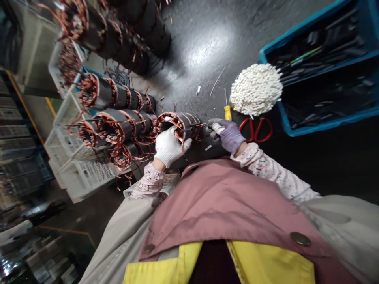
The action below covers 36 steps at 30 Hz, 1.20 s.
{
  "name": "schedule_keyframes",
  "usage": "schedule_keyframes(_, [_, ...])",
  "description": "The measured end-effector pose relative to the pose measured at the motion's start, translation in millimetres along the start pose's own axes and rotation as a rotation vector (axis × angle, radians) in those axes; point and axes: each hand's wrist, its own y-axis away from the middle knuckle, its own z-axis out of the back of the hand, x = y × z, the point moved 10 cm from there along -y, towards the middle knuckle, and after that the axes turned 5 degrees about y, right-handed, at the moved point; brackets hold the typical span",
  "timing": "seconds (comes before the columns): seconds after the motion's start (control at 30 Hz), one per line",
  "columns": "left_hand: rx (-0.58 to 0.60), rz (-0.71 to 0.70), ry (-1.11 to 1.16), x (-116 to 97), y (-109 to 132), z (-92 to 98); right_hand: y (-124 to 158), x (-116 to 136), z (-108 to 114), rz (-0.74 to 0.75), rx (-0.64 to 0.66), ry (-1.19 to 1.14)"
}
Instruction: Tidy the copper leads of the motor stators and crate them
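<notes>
A motor stator [185, 118] with copper windings lies on its side on the dark worktop in front of me. My left hand [170, 146], in a white knitted glove, is closed on the near rim of its open end, by the copper wires. From that end a thin dark sleeved lead [191, 128] runs right, towards my other hand. My right hand [229, 134], in a purple glove with pale fingertips, is beside the stator's far end with fingers pinched together; what they hold is too small to make out.
Rows of other stators [114, 126] lie to the left, near white plastic crates [89, 173]. At right are a bundle of white sticks [256, 90], a yellow-handled tool [227, 112], red-handled scissors [256, 130] and blue bins [325, 122] with dark tubing pieces. Scraps dot the worktop [195, 47].
</notes>
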Motion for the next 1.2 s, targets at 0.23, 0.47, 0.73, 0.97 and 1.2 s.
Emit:
schedule_keyframes(0.23, [0.027, -0.011, 0.013, -2, -1, -1.7, -14, 28, 5, 0.475, -0.192, 0.685])
schedule_keyframes(0.47, [0.038, -0.015, 0.038, -4, 0, -1.6, -7, 43, 1, 0.517, -0.179, 0.852])
schedule_keyframes(0.73, [0.056, -0.018, 0.033, -5, 0, -0.1, -10, 47, 11, 0.410, -0.163, 0.773])
schedule_keyframes(0.97, [0.030, -0.035, 0.033, -5, -1, -0.9, -20, 47, -19, 0.384, -0.082, 0.764])
schedule_keyframes(1.2, [0.041, -0.027, 0.010, -3, -1, -1.4, -20, 43, -24, 0.387, -0.049, 0.739])
